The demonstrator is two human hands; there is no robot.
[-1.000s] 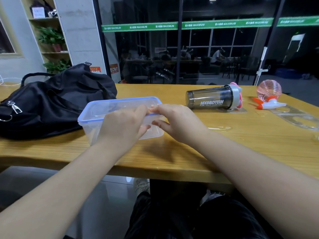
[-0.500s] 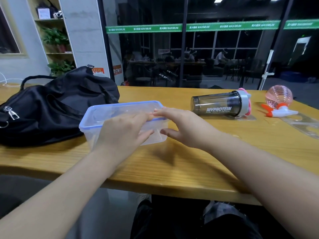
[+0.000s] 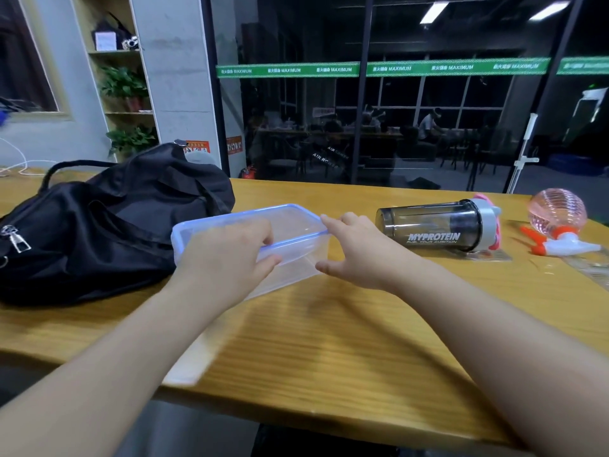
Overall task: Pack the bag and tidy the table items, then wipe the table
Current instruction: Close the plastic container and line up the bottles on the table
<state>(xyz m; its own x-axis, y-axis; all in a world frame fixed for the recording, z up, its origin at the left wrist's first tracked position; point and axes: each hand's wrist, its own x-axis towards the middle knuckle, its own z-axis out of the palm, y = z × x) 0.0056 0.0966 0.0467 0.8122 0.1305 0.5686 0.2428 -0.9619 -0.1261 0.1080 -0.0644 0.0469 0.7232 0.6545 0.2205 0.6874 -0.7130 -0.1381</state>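
Observation:
A clear plastic container point(image 3: 296, 225) with a blue-rimmed lid sits on the wooden table point(image 3: 362, 324), right beside a black duffel bag point(image 3: 99, 225) at the left. My left hand point(image 3: 227, 258) grips the container's near rim, fingers over the lid and thumb under the edge. My right hand point(image 3: 359, 252) is at the container's right end with fingers spread and relaxed, fingertips at the lid corner. A dark shaker bottle point(image 3: 438, 229) lies on its side to the right.
A pink spray bottle point(image 3: 557, 222) lies at the far right next to a transparent ruler point(image 3: 590, 265). A pale flat sheet point(image 3: 194, 361) shows under my left forearm near the table's front edge. Glass wall and shelves stand behind the table.
My right hand has slid from the container's near middle to its right end and opened. My left hand has closed its hold on the near rim. The view has tilted up.

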